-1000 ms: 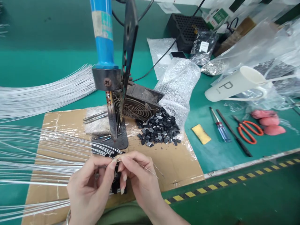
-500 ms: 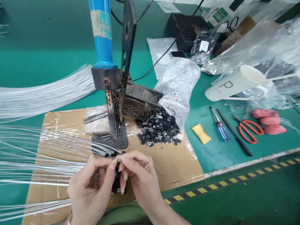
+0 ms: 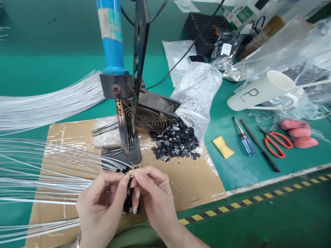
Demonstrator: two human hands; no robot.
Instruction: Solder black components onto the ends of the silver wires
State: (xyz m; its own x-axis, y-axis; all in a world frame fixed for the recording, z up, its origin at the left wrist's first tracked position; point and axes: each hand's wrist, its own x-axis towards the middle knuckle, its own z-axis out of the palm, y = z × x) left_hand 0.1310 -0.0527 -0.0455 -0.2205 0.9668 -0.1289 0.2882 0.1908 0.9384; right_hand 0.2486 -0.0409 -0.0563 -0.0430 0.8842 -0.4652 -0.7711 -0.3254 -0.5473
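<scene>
Left hand (image 3: 102, 206): we see fingertips pinching thin wires (image 3: 165, 190).
Right hand (image 3: 159, 201): pinching them alongside.
Black pieces (image 3: 178, 142): heaped on cardboard (image 3: 196, 182), beside the fan (image 3: 152, 115).

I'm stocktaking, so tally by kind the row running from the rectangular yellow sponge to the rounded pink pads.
Rectangular yellow sponge: 1
Blue-handled metal screwdriver: 1
Slim black rod: 1
Orange-handled metal pliers: 1
Rounded pink pads: 3
Total: 7

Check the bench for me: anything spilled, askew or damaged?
The fan beside the small black parts looks grimy, its grille browned. Those parts lie loose on the cardboard, though perhaps deliberately heaped.
</scene>
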